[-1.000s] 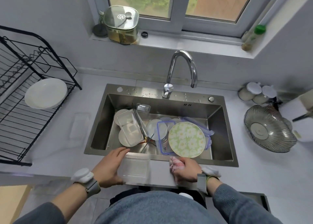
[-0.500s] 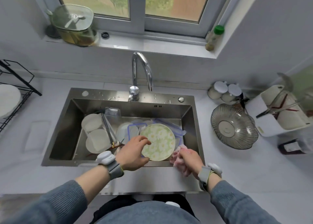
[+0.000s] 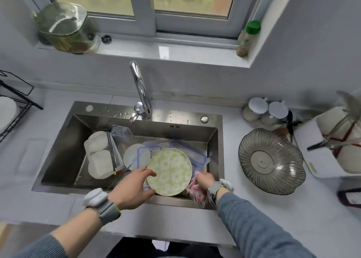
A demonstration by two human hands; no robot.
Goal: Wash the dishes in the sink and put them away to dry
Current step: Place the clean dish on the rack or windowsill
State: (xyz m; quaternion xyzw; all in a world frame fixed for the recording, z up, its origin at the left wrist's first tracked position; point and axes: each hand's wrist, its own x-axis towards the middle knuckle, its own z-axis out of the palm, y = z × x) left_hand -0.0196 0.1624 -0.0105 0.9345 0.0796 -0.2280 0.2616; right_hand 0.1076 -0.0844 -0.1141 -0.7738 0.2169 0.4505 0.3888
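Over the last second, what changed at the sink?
The left hand left the counter edge, reached into the sink and took hold of the green floral plate at its left rim. The right hand kept gripping the pink cloth beside the plate. The other dishes in the sink stayed put.

Sink [image 3: 58, 150] crowded: white bowls [image 3: 96, 154] left, lids [image 3: 187, 150] far right. Faucet [image 3: 139, 88] overhangs far centre. Bare basin floor along left wall.

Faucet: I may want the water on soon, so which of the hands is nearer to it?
Left. The left hand grips the plate almost straight below the faucet; the right hand holds a cloth off to its right.
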